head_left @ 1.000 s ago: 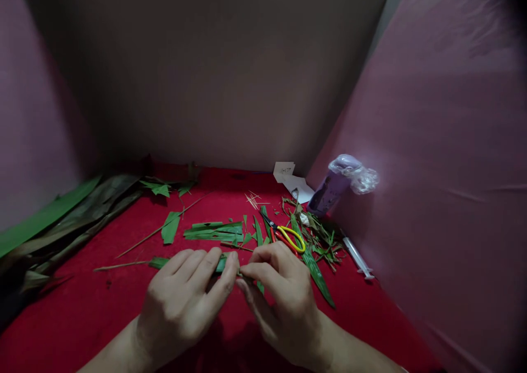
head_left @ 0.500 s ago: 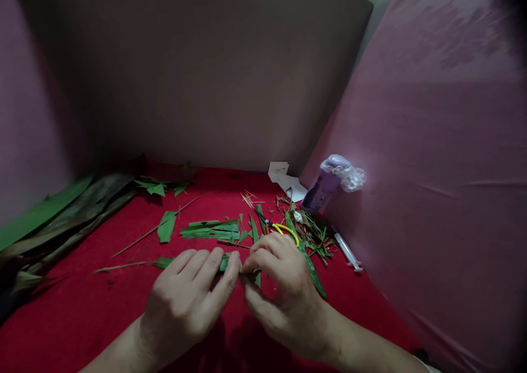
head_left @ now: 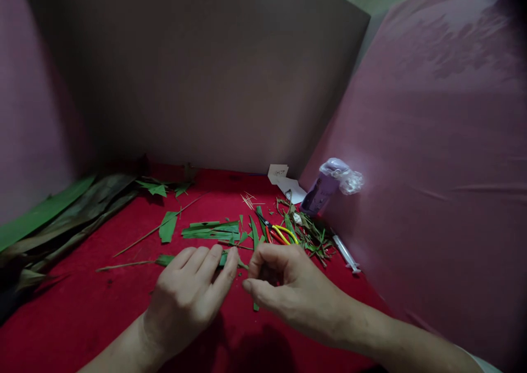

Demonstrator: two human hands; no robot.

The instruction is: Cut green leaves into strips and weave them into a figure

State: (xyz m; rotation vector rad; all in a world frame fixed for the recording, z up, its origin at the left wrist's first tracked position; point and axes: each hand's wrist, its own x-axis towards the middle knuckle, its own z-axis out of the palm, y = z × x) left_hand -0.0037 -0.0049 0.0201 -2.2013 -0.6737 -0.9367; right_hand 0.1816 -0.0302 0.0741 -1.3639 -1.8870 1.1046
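Observation:
My left hand [head_left: 190, 288] is closed over a folded strip of green leaf [head_left: 163, 260], fingers on top and thumb alongside. A thin dry stem [head_left: 125, 266] runs out of the strip to the left, and a narrow tip shows past my thumb on the right. Most of the strip is hidden under the hand. Just right of that tip, my right hand [head_left: 288, 293] is curled with a gap between thumb and forefinger, and nothing shows between them. Beyond it lie scissors [head_left: 284, 233] with yellow and red handles, partly hidden by its knuckles.
Cut leaf strips [head_left: 212, 230] and several toothpicks [head_left: 248, 200] lie on the red cloth [head_left: 82, 318]. At right are a pile of leaf scraps [head_left: 315, 233], a syringe [head_left: 346, 254], a purple plastic-topped container [head_left: 321, 189] and white paper [head_left: 291, 190]. Long leaves [head_left: 82, 208] lie at left.
My right hand has let go of the strip's right end and drawn slightly back to the right, its thumb and forefinger parting. The left hand keeps its hold.

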